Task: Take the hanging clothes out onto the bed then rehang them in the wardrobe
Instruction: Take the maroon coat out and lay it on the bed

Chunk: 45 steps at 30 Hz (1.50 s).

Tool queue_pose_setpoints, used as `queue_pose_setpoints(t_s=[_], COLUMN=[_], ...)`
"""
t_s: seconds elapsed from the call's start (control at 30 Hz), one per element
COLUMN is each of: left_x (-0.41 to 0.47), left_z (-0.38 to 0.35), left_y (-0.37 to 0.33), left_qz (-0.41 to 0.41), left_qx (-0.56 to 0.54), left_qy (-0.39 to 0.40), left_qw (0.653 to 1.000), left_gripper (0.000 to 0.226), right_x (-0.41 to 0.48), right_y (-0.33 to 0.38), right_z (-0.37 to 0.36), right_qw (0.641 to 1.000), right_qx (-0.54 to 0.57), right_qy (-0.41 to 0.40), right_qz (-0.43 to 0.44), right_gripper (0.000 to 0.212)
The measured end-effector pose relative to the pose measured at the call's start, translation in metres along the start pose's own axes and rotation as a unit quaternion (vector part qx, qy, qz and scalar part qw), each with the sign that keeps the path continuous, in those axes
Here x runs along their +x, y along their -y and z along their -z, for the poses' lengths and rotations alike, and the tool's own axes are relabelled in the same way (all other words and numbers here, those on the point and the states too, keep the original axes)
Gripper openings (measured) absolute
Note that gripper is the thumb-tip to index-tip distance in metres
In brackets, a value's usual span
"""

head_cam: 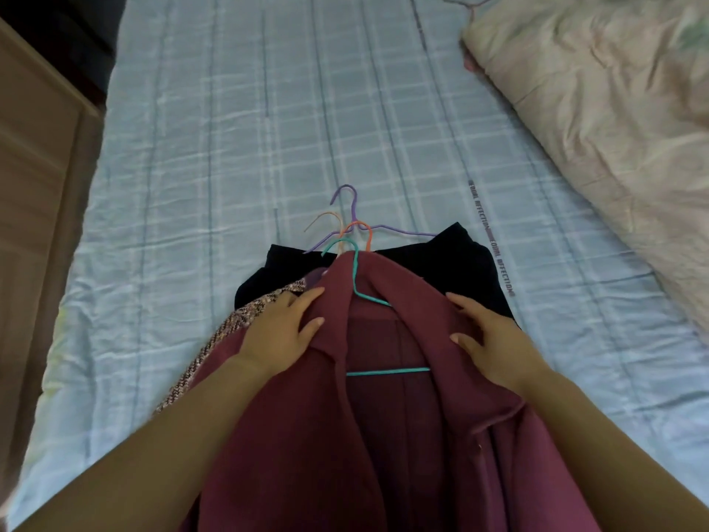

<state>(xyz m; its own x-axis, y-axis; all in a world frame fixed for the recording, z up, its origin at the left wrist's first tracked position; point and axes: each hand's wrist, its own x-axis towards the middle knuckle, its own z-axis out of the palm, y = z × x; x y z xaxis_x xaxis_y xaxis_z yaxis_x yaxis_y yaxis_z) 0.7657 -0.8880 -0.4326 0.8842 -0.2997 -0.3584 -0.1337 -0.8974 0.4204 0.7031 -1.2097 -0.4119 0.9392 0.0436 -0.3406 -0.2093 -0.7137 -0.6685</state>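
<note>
On the bed (230,128), which is covered by a pale blue checked sheet, a small pile of hanging clothes lies at the near end, hooks pointing away from the person. In the head view, the topmost piece is a maroon jacket (307,435) on a teal hanger (356,274); its front is open, so the hanger's lower bar shows across the dark lining. Under it on the left lies a tweed garment (230,328) in pink and black flecks, and beneath both a black garment (460,263) spreads toward the right. Three more hanger hooks fan out just past the collar: a purple hanger (351,209), an orange hanger (364,232) and a pale peach hanger (326,218).

The left hand (284,332) rests on the jacket's left shoulder, fingers bent and closed around the edge of the lapel, with the thumb on top of the cloth. The right hand (487,339) lies on the right shoulder, fingers held loosely together and pressing down on the fabric; whether it grips a fold I cannot tell.

A cream quilt (614,128) is bunched along the right side of the bed, with a thin pink hanger (470,3) beside its far corner. A wooden cabinet (34,167) stands beside the bed on the left.
</note>
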Motion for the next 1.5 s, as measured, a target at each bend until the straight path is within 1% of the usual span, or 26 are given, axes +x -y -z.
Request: queue_pose_setpoints(t_s=[0.07, 0.13, 0.23, 0.3, 0.33, 0.43, 0.5, 0.6, 0.67, 0.73, 0.8, 0.87, 0.93, 1.0, 1.07, 1.1, 1.13, 1.2, 1.3, 1.33, 1.4, 1.5], left_x=[-0.003, -0.007, -0.015, -0.021, -0.022, -0.021, -0.019, -0.016, -0.009, 0.004, 0.014, 0.017, 0.016, 0.013, 0.009, 0.006, 0.002, -0.006, -0.013, -0.013, -0.011, -0.010], left_z=[-0.001, -0.001, -0.001, -0.001, -0.002, -0.005, -0.010, -0.015, -0.014, -0.013, -0.017, -0.024, -0.026, -0.022, -0.018, -0.016, -0.014, -0.010, -0.009, -0.010, -0.013, -0.019], left_y=[0.001, 0.000, 0.000, 0.000, 0.001, 0.004, 0.002, -0.005, -0.014, -0.026, -0.035, -0.037, -0.032, -0.026, -0.021, -0.020, -0.020, -0.021, -0.022, -0.022, -0.024, -0.028], left_qz=[0.007, 0.006, 0.006, 0.006, 0.008, 0.011, 0.019, 0.018, 0.004, -0.003, 0.018, 0.036, 0.032, 0.010, -0.011, -0.013, -0.007, 0.011, 0.032, 0.039, 0.064, 0.106], left_qx=[0.002, -0.002, -0.008, -0.002, -0.003, -0.013, -0.015, -0.043, -0.065, -0.071, -0.061, -0.041, -0.034, -0.027, 0.009, 0.026, 0.031, 0.025, 0.037, 0.041, 0.026, -0.001], left_qy=[0.013, 0.013, 0.012, 0.009, 0.006, -0.014, -0.023, -0.071, -0.106, -0.112, -0.089, -0.062, -0.052, -0.061, -0.081, -0.088, -0.087, -0.076, -0.062, -0.056, -0.050, -0.061], left_qw=[1.000, 1.000, 1.000, 1.000, 1.000, 1.000, 0.999, 0.996, 0.992, 0.991, 0.994, 0.997, 0.998, 0.998, 0.997, 0.996, 0.996, 0.997, 0.997, 0.997, 0.996, 0.993], left_gripper=[0.066, 0.062, 0.067, 0.070, 0.068, 0.060, 0.049, 0.039, 0.036, 0.037, 0.037, 0.039, 0.041, 0.042, 0.045, 0.045, 0.045, 0.046, 0.055, 0.058, 0.056, 0.058], right_x=[0.001, 0.001, 0.002, 0.002, 0.002, 0.000, -0.003, -0.010, -0.013, -0.015, -0.015, -0.014, -0.014, -0.013, -0.010, -0.007, -0.005, 0.001, 0.012, 0.016, 0.023, 0.029], right_y=[0.000, 0.004, 0.015, 0.015, 0.013, 0.011, 0.015, 0.025, 0.030, 0.037, 0.043, 0.047, 0.045, 0.039, 0.028, 0.022, 0.016, 0.007, 0.001, 0.000, 0.000, -0.003], right_z=[-0.004, -0.008, -0.013, -0.017, -0.019, -0.027, -0.033, -0.040, -0.037, -0.034, -0.035, -0.039, -0.037, -0.025, -0.012, -0.007, -0.003, -0.002, -0.004, -0.003, -0.003, -0.008], right_qw=[1.000, 0.999, 0.999, 0.998, 0.998, 0.997, 0.992, 0.987, 0.988, 0.986, 0.988, 0.994, 0.996, 0.993, 0.987, 0.986, 0.988, 0.995, 0.999, 0.999, 0.999, 0.995], right_qx=[-0.026, -0.034, -0.018, -0.041, -0.051, -0.066, -0.087, -0.088, -0.057, -0.036, -0.031, -0.036, -0.027, -0.005, -0.005, -0.008, -0.011, -0.008, 0.019, 0.025, 0.037, 0.047], right_qy=[0.014, 0.011, 0.009, 0.028, 0.027, -0.028, -0.075, -0.128, -0.139, -0.155, -0.143, -0.098, -0.081, -0.117, -0.161, -0.165, -0.149, -0.087, -0.013, 0.004, 0.033, 0.065], right_qz=[-0.005, 0.002, 0.039, 0.038, 0.028, 0.031, 0.048, 0.046, 0.038, 0.041, 0.049, 0.042, 0.037, 0.030, 0.003, -0.015, -0.031, -0.050, -0.044, -0.032, -0.004, 0.063], right_gripper=[0.062, 0.061, 0.057, 0.056, 0.055, 0.048, 0.039, 0.031, 0.030, 0.030, 0.033, 0.036, 0.038, 0.039, 0.038, 0.039, 0.039, 0.043, 0.048, 0.049, 0.050, 0.050])
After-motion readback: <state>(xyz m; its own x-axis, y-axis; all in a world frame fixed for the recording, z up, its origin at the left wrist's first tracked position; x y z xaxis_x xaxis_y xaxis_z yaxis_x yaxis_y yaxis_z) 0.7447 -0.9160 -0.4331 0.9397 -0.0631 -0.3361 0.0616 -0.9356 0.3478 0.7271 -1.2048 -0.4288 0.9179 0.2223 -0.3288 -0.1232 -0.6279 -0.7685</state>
